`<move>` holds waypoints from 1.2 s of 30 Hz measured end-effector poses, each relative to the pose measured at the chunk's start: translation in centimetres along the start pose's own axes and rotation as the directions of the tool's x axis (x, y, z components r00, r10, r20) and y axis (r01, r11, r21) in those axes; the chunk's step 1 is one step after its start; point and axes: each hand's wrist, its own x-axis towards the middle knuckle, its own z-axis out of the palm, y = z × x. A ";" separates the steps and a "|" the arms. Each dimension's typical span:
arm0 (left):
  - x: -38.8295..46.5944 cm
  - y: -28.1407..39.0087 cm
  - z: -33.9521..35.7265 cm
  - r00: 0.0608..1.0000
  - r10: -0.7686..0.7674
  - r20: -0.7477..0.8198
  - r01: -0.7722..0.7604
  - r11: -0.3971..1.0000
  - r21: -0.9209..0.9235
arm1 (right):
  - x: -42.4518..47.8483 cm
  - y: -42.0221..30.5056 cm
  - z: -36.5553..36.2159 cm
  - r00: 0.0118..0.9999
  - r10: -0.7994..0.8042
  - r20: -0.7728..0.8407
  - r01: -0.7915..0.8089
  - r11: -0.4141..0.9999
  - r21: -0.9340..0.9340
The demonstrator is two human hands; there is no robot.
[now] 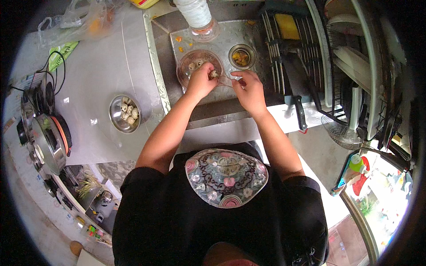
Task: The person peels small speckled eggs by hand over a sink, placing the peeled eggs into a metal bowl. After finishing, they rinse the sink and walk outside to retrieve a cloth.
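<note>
Between the thumb and fingers of my left hand (201, 79) is a speckled quail egg (214, 74), over the near right rim of a clear bowl (184, 73). More quail eggs (195, 64) lie inside that bowl, partly hidden by my hand. My right hand (249, 89) is just to the right, fingers bent. Something thin and see-through (227, 80) stretches between the two hands; whether it is film or water, and whether the right fingers grip it, is unclear. The bowl stands in a stainless steel sink (213, 103).
A steel bowl (114, 116) of quail eggs sits on the left counter (90, 76). The sink's drain strainer (241, 57) holds scraps. A white ribbed column (193, 13) rises behind the clear bowl. At the right are a knife (299, 113), a yellow sponge (287, 26) and a dish rack (332, 66).
</note>
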 end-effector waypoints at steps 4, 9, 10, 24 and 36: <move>-4.0 4.5 -2.5 0.991 0.110 -0.082 -0.133 0.916 -0.380 | 0.5 -0.1 1.1 0.997 0.025 0.069 -0.032 0.993 0.112; -6.5 6.1 -3.8 0.997 -0.067 -0.039 0.016 0.665 -0.747 | 0.1 -1.3 2.6 0.984 -0.023 0.174 -0.018 0.973 0.229; -6.9 7.1 -4.5 0.991 -0.117 0.058 0.111 0.526 -0.843 | 0.0 -1.5 2.9 0.982 -0.042 0.184 -0.003 0.971 0.238; -8.4 10.4 -7.0 0.953 -0.076 0.295 0.288 -0.087 -0.954 | -0.7 -5.5 1.6 0.983 -0.003 0.184 -0.101 0.826 0.554; -9.3 10.7 -7.4 0.943 -0.119 0.311 0.332 0.287 -0.899 | -0.4 -7.9 0.2 0.872 -0.465 0.152 0.409 0.863 0.296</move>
